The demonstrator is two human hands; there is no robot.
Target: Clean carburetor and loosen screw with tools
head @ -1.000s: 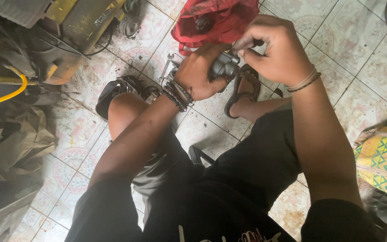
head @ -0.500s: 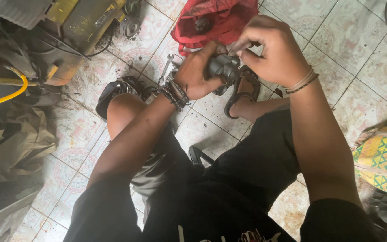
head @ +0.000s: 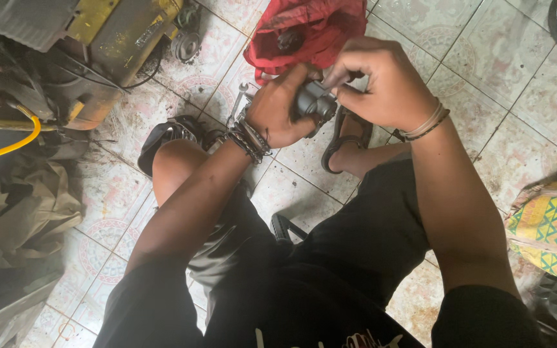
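Observation:
I look down at my own lap while seated above a tiled floor. My left hand (head: 280, 106), with several bracelets on the wrist, is closed around a small dark grey metal part (head: 312, 102). My right hand (head: 381, 80), with bands on its wrist, pinches the top of the same part with fingertips. Most of the part is hidden by my fingers. Both hands are held above my knees, just in front of a red cloth bag (head: 309, 29) lying on the floor.
A yellow metal machine (head: 117, 38) with a yellow hose (head: 8, 147) stands at the upper left. Crumpled olive cloth (head: 20, 219) lies at the left. A metal wrench (head: 238, 100) lies on the tiles. A patterned green and yellow bag (head: 549, 232) is at the right.
Both hands have kept hold of the grey part and shifted slightly; the right fingers have moved over its top. Nothing else moved.

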